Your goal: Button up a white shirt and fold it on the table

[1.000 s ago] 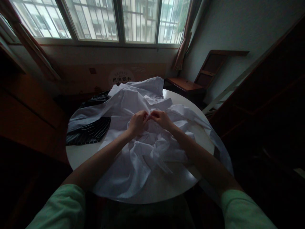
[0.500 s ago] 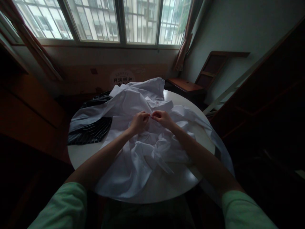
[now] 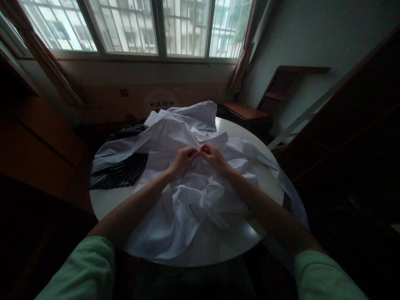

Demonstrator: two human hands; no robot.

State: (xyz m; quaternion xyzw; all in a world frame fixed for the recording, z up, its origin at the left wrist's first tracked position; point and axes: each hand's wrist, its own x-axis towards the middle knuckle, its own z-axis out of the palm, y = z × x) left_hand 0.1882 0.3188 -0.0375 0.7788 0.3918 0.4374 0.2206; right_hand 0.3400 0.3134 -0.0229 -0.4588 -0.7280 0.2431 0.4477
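We've got our left hand [image 3: 184,158] and right hand [image 3: 212,156] nearly touching mid-table, fingertips looking pinched on the white cloth [image 3: 170,131], probably close together to control one small spot; the pinched bit itself is hidden. It's thin, crumpled stuff sprawled over the smooth round table [image 3: 233,246]; dark pinstriped fabric [image 3: 123,173] pokes out beneath.

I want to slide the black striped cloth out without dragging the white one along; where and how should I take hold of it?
Probably pinch the near edge of the black striped cloth, coming from the person's left: that part lies bare by the rim of the round table, while the white cloth crosses it farther back, where a pinch might catch both.
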